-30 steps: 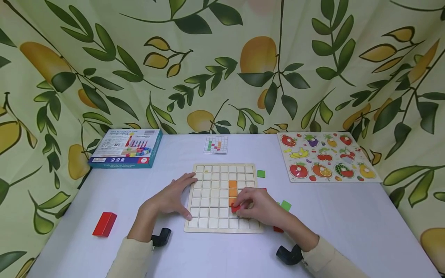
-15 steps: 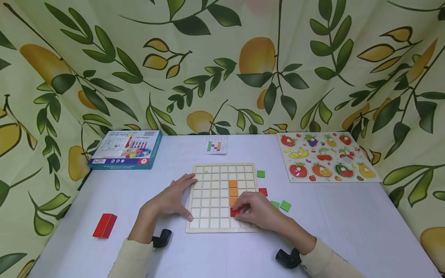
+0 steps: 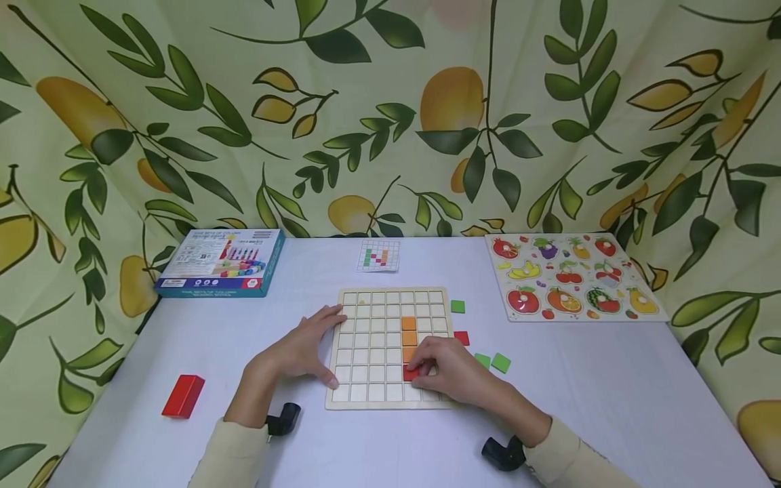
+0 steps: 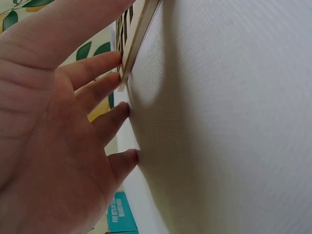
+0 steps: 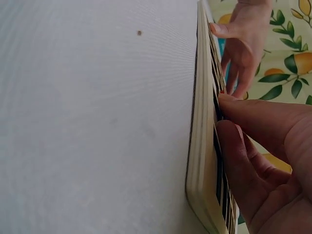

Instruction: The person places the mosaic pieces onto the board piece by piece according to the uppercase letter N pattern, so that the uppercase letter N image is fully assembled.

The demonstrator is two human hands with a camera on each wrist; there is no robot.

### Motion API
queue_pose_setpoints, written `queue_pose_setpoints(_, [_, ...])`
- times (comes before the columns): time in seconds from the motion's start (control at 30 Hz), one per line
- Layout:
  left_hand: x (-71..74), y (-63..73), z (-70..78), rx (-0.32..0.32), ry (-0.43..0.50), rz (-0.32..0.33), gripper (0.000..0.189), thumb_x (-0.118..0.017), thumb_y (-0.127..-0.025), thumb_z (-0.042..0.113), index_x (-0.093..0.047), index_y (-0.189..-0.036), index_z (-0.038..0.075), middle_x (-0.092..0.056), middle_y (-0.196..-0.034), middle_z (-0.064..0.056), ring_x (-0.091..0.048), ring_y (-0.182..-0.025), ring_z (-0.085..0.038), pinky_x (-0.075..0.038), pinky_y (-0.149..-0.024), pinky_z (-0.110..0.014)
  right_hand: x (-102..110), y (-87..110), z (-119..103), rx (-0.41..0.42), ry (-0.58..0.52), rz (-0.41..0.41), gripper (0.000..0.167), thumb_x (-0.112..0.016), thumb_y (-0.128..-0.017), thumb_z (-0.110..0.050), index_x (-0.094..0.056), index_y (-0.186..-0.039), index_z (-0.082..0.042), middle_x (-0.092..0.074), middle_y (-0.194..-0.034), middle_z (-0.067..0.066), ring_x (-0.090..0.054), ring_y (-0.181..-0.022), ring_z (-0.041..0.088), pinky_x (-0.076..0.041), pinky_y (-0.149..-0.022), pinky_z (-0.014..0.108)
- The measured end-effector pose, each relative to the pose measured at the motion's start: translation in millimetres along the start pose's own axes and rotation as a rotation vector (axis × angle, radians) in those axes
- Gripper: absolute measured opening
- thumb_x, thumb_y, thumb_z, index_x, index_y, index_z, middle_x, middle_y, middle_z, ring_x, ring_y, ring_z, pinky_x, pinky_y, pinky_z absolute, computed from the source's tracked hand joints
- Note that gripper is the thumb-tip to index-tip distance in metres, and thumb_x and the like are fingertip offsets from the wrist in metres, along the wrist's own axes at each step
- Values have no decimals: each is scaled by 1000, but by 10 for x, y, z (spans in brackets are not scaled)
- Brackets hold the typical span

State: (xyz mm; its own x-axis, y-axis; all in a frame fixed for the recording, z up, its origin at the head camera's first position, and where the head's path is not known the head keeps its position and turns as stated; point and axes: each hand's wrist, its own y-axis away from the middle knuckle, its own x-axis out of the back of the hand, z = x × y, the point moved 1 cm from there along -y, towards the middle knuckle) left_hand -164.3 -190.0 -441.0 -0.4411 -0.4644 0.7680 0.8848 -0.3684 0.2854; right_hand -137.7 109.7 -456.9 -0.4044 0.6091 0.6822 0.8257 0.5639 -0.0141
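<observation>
A wooden grid board (image 3: 361,355) lies on the white-covered table. My left hand (image 3: 299,344) rests at its left edge, fingers spread and fairly straight, fingertips and thumb touching the rim. With thumb and fingers, my right hand (image 3: 456,366) pinches a red square tile (image 3: 408,374) at the cell below a column of orange tiles (image 3: 408,337). The tile looks level with that cell; whether it lies fully down is hard to tell. In the right wrist view the fingertips (image 5: 228,103) meet the board's surface, and the tile is mostly hidden.
Right of the board lie a loose red tile (image 3: 462,338) and several green tiles (image 3: 501,362). Behind it is a pattern card (image 3: 378,256). A boxed set (image 3: 221,263) stands back left, a fruit puzzle board (image 3: 579,278) back right, and a red block (image 3: 184,396) front left.
My right hand has moved slightly down and left, bringing the red tile from the lowest orange tile's edge into the cell below. My left hand has stayed put.
</observation>
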Motion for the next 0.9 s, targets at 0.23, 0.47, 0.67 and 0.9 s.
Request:
queue_pose_setpoints(0.23, [14,24,16,10,-4,2,119,-101,-54,34,-43,-155,11,-25,-172,-7,-15,-161,-35,-10,-130,-61,-7,-9,4,-3,-4,-16,15,-87,-80,-11,-80,-92,-18,-69,-88,-9,-59,-74,0,-54,-67,16])
queue_pose_setpoints(0.47, [-6,27,12,36,8,14,119,-102,-54,33,-43,-155,14,-25,-172,-5,-16,-161,-35,-12,-130,-63,-10,-3,2,1,-22,-15,15,-88,-79,-12,-82,-92,-18,-69,-87,-9,-59,-77,1,-54,-67,16])
queue_pose_setpoints(0.67, [-12,8,2,26,-4,14,118,-101,-54,33,-43,-155,13,-26,-171,-5,-15,-162,-34,-11,-130,-61,-8,5,-12,18,-2,-4,15,-88,-79,-12,-82,-91,-17,-68,-88,-9,-59,-76,0,-54,-68,16])
queue_pose_setpoints(0.9, [-9,-4,18,21,-20,11,118,-101,-55,33,-43,-155,12,-26,-172,-5,-14,-162,-33,-10,-131,-60,1,15,4,22,-1,-8,16,-88,-79,-12,-82,-93,-16,-66,-89,-8,-59,-77,-1,-54,-68,16])
